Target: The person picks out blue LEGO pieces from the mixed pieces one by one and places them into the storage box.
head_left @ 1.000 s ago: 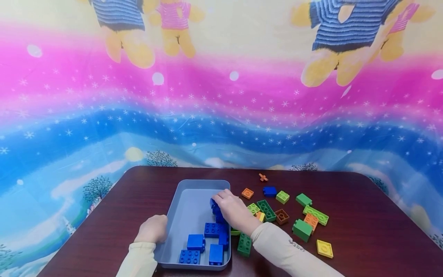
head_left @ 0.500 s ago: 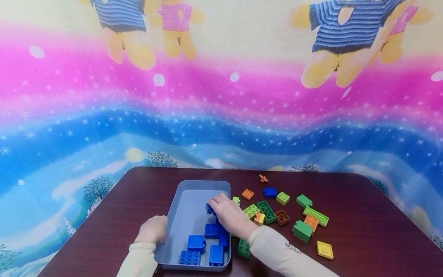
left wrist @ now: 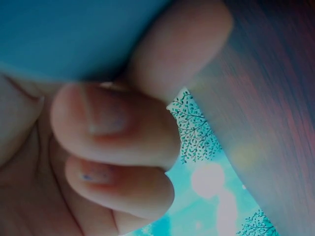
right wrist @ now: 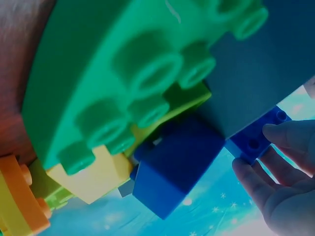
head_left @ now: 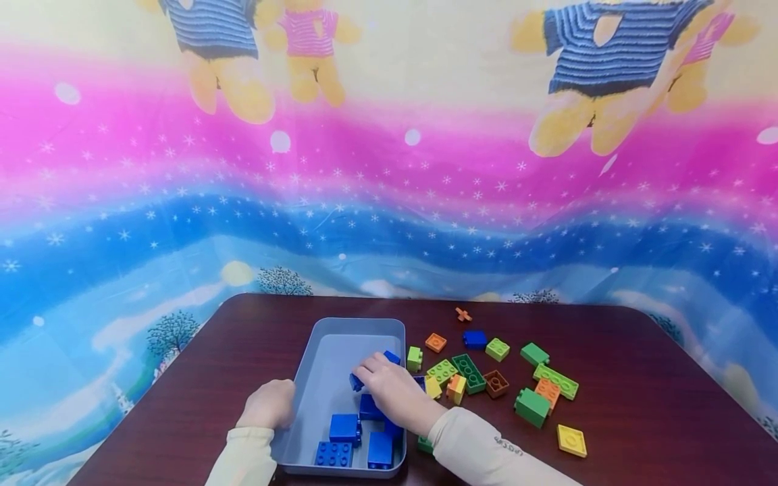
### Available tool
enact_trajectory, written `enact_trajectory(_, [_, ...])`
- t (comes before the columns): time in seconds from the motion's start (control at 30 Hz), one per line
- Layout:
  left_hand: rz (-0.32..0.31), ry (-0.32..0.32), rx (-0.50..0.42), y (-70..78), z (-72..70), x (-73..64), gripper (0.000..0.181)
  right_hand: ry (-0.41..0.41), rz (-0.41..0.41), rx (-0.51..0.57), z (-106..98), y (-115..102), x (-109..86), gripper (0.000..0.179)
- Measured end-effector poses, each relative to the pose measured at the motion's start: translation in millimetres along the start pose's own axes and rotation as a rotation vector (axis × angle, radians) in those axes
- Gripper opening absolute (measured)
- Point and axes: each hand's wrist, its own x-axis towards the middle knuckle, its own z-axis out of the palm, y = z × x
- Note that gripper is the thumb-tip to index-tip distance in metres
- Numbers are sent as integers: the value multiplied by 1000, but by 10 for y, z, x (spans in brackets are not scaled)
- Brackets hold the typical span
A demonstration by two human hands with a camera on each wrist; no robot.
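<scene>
A grey-blue plastic tray [head_left: 325,358] stands on the table, with several blue toy bricks in its front part, such as a square-looking one [head_left: 344,428] and a studded one [head_left: 333,454]. At the tray's left rim my left hand [head_left: 267,403] grips the edge; its curled fingers [left wrist: 118,125] show against the tray's side in the left wrist view. My right hand [head_left: 395,388] is over the tray's right half and pinches a blue brick [right wrist: 256,135] between thumb and fingers. Another blue brick [head_left: 392,356] peeks out behind that hand, partly hidden.
Right of the tray lie loose bricks: a dark green one [head_left: 468,374], a blue one [head_left: 475,339], a yellow plate [head_left: 571,440] and several others. A green brick [right wrist: 123,83] looms close in the right wrist view. A printed cloth [head_left: 389,182] hangs behind the table.
My right hand has moved left and slightly toward me over the tray, carrying the blue brick. Bricks beside the tray's right rim have come into sight. The left hand stays put.
</scene>
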Motion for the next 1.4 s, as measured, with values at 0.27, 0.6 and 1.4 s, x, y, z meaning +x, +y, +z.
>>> enact_trajectory(0.27, [-10,4,-2,4,0,-7,19,32,-89,5,34,-37,-31,25])
enact_trajectory(0.6, [-10,11,-1,13,-12,-12,18,4,-125,-3,35,-66,-53,26])
enact_trajectory(1.4, [-2,17,-17,-10,31,-7,21,-55,-298,-35,55,-63,-25,25])
